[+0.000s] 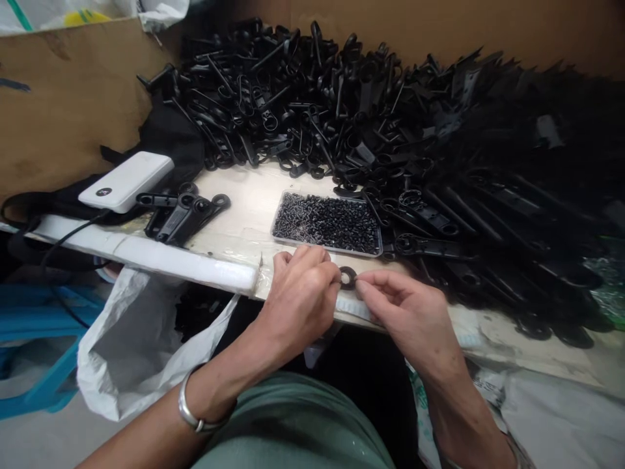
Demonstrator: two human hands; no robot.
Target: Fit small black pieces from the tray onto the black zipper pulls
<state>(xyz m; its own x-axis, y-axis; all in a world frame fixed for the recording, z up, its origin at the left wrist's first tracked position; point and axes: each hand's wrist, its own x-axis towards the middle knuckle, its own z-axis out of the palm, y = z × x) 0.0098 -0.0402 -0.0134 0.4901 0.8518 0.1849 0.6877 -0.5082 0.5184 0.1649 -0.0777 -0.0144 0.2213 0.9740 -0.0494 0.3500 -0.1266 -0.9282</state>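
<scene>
My left hand point(303, 286) is closed around a black plastic part with a ring-shaped end point(348, 268). Most of that part is hidden under the fingers; only the ring sticks out to the right. The thumb and forefinger of my right hand point(410, 311) are pinched together at the ring's right edge. Whatever lies between those fingertips is too small or hidden to make out. Just beyond my hands, a shallow clear tray point(328, 247) holds a mass of tiny black pieces point(332, 218).
A big heap of black plastic parts point(303, 98) covers the back and right of the table point(234, 195). A small pile of similar parts point(183, 212) lies left, beside a white power bank point(127, 180) with a cable. A white sack point(131, 352) hangs open below the front edge.
</scene>
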